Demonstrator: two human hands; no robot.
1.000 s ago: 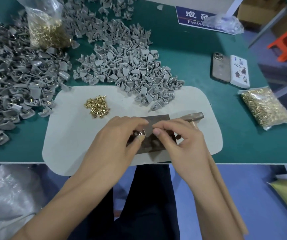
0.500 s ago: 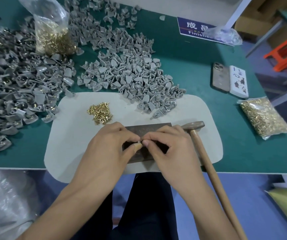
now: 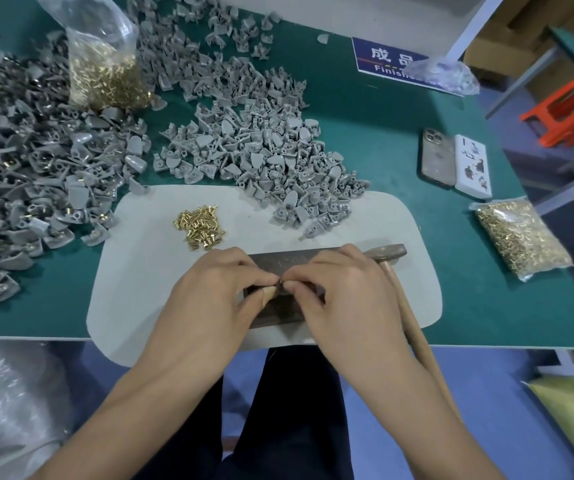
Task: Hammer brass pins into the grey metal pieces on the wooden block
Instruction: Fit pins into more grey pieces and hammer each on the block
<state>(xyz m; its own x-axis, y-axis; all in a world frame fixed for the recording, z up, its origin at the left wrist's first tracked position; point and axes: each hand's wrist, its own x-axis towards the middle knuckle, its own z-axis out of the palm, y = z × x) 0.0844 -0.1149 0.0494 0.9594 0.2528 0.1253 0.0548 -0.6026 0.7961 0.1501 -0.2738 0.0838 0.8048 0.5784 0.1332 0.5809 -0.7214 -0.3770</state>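
Note:
A dark wooden block [image 3: 280, 262] lies on a white mat [image 3: 133, 271] at the table's near edge. My left hand [image 3: 219, 299] and my right hand [image 3: 344, 296] meet fingertip to fingertip over the block. Together they pinch a small grey metal piece [image 3: 281, 283], which is almost hidden. I cannot make out a pin between the fingers. My left thumb tip is taped. The hammer [image 3: 386, 252] lies with its head right of the block, and its wooden handle runs under my right hand. Loose brass pins [image 3: 199, 228] lie on the mat.
Heaps of grey pieces cover the table behind the mat [image 3: 261, 157] and at the left [image 3: 18, 174]. Bags of brass pins stand at back left [image 3: 105, 74] and right [image 3: 521, 237]. A phone [image 3: 438, 157] and a white box [image 3: 472, 166] lie at the right.
My two hands have drawn together until their fingertips touch over the block. The grey piece seen at my left thumb one second ago is now covered.

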